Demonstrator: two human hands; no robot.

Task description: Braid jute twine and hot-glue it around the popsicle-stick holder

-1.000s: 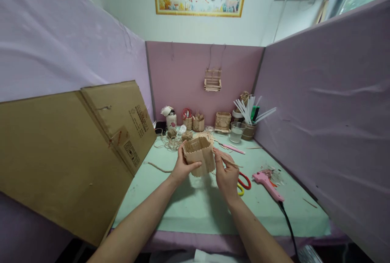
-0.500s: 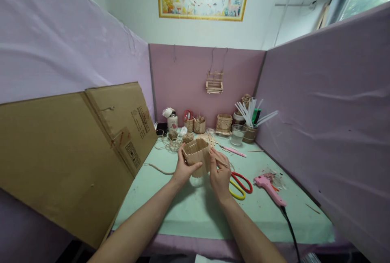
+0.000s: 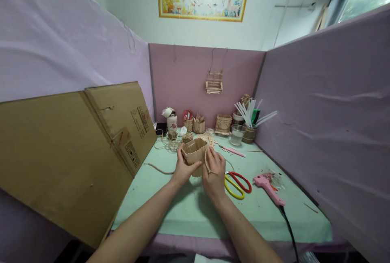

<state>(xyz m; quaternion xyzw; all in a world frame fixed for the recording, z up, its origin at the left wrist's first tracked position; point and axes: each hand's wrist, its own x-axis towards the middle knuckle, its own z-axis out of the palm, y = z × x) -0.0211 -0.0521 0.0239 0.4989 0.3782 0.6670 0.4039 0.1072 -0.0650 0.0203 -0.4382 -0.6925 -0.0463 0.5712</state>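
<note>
My left hand (image 3: 184,168) is closed round the left side of a small tan pot (image 3: 195,155) whose wall is covered with flat wooden sticks. The pot is held tilted above the table, its open mouth showing. On its right side my right hand (image 3: 214,170) is closed on a piece of jute twine (image 3: 207,163), which bends round near the rim and past the fingers. The fingertips lie at the pot's wall; whether the twine is fixed there is hidden. Just right of this hand lie scissors (image 3: 243,182) with red and yellow handles.
A pink glue gun (image 3: 269,190) with a black cord lies at the right. Behind are tangled twine (image 3: 172,143), a pink-handled tool (image 3: 234,151), a clear cup (image 3: 237,134) and a holder of white glue sticks (image 3: 250,134). A large cardboard sheet (image 3: 76,153) leans at the left.
My right hand has shifted slightly left, closer against the pot's side, and the twine now curves in front of its fingers. More of the scissors shows. My left hand keeps its hold.
</note>
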